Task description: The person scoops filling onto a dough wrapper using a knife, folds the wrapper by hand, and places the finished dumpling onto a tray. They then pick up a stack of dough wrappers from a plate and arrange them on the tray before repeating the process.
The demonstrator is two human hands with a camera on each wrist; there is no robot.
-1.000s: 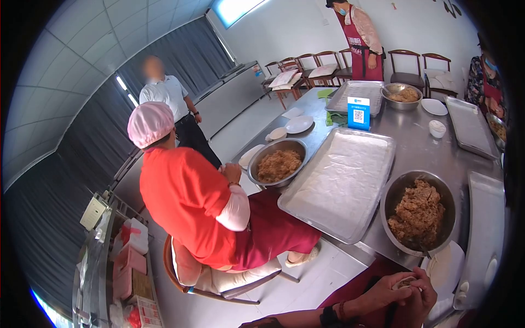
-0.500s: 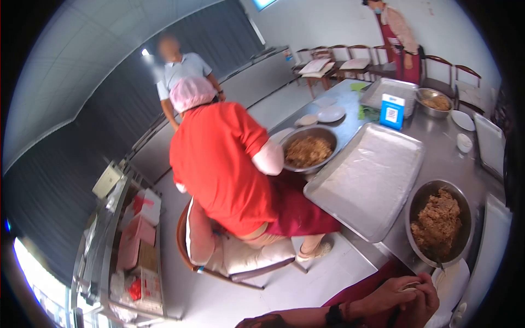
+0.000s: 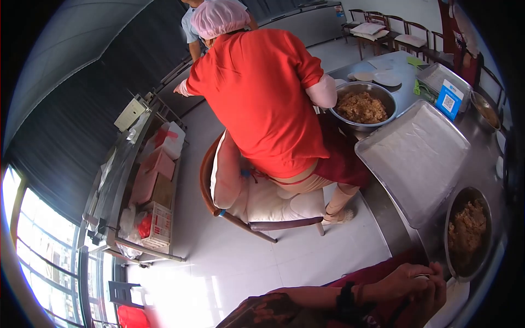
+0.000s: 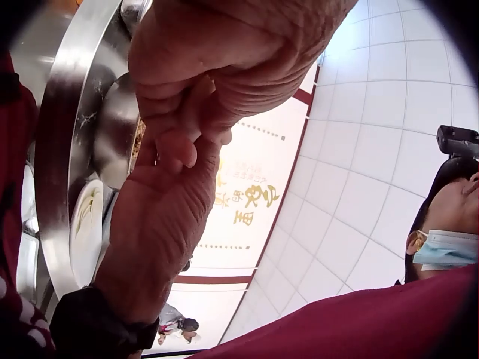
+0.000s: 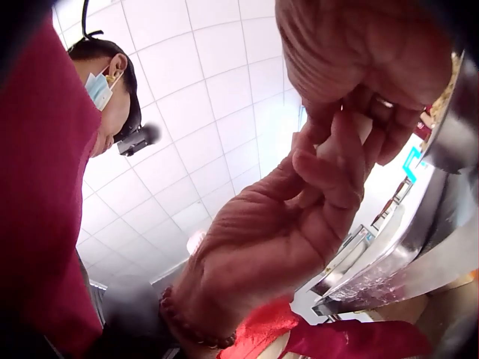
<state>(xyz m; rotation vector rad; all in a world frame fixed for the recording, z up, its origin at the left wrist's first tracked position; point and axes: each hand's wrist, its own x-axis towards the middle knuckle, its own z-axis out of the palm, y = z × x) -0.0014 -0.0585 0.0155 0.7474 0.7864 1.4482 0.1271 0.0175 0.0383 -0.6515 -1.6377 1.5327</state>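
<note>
Low at the right of the head view, my left hand (image 3: pixel 398 282) and my right hand (image 3: pixel 436 292) are together, pinching a small white dough dumpling (image 3: pixel 421 277) between them. Most of the dumpling is covered by fingers; a pale bit of its dough (image 5: pixel 365 129) shows in the right wrist view. Seen from the left wrist, the left hand (image 4: pixel 224 52) is above and the right hand (image 4: pixel 161 217) below, fingertips meeting. A metal bowl of minced filling (image 3: pixel 468 227) stands just beyond my hands. Beside it lies a white plate of flat dough wrappers (image 4: pixel 88 224).
A floured metal tray (image 3: pixel 413 158) lies on the steel table, with a second bowl of filling (image 3: pixel 361 106) beyond it. A person in a red top (image 3: pixel 262 98) is at a cushioned chair (image 3: pixel 279 202) to the left. A shelf rack (image 3: pixel 136 180) lines the left side.
My head view has swung left and down, so the table slides right. The person in red has turned and leans away, one arm reaching left. My hands still hold the dumpling.
</note>
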